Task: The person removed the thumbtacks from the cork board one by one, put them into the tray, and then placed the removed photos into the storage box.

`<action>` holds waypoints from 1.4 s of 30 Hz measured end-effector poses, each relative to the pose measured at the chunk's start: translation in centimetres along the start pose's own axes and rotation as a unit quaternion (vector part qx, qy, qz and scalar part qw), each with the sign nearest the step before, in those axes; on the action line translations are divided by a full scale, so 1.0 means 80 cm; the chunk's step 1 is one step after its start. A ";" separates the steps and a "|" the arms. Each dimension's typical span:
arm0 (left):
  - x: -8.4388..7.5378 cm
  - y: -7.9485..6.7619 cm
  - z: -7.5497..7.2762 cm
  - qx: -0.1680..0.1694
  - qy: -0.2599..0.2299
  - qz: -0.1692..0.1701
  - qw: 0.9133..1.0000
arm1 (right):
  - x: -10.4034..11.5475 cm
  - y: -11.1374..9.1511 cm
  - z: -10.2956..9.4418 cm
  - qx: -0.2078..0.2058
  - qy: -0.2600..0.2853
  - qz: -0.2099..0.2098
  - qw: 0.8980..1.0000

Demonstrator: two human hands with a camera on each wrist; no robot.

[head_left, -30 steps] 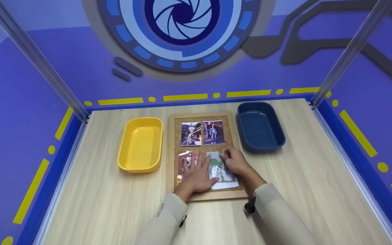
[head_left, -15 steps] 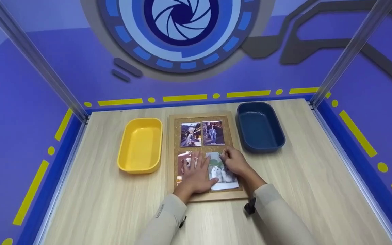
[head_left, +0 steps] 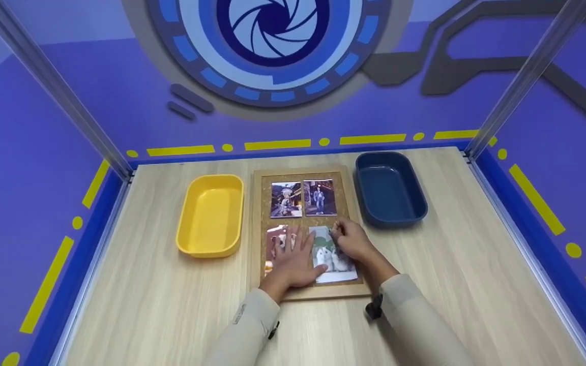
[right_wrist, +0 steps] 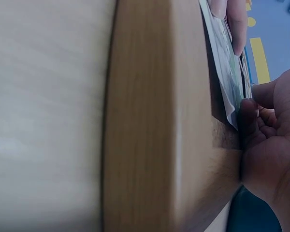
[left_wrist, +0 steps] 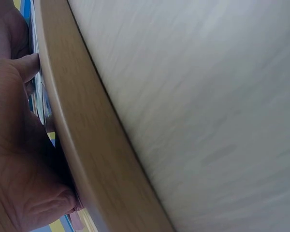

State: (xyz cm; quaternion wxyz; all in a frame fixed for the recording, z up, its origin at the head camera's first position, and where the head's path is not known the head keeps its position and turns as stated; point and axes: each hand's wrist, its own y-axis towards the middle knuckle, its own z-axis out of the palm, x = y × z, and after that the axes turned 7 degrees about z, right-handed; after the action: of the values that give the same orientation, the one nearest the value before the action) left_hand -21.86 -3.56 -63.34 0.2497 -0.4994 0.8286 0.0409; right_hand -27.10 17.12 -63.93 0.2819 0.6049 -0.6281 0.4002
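Note:
Flat on the corkboard [head_left: 318,221], my left hand [head_left: 293,264] rests with fingers spread. It covers much of the lower-left photo [head_left: 268,254], and its thumb touches the edge of the lower-right photo [head_left: 334,274], which shows white animals. My right hand [head_left: 355,241] has curled fingers at the top of that photo. Thumb and index finger pinch a small, pin-like thing there, almost wholly hidden by the fingertips. In the right wrist view the lower-right photo [right_wrist: 224,63] has its near edge slightly lifted off the cork, beside the right hand [right_wrist: 275,130].
Two more photos, one upper left [head_left: 286,200] and one upper right [head_left: 319,198], lie on the board inside its wooden frame [head_left: 323,292]. A yellow tray [head_left: 183,239] stands left of it, a dark blue tray [head_left: 420,206] right. Walls enclose the wooden table [head_left: 135,305].

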 end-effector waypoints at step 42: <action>0.003 0.003 0.003 0.006 0.012 -0.004 1.000 | 0.001 -0.001 0.000 -0.005 0.014 0.007 1.000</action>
State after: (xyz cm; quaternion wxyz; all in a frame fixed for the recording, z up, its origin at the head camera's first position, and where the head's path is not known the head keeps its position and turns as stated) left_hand -22.08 -3.52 -63.67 0.2424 -0.5021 0.8297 0.0291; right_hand -27.01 17.10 -63.83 0.2909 0.5935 -0.6302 0.4075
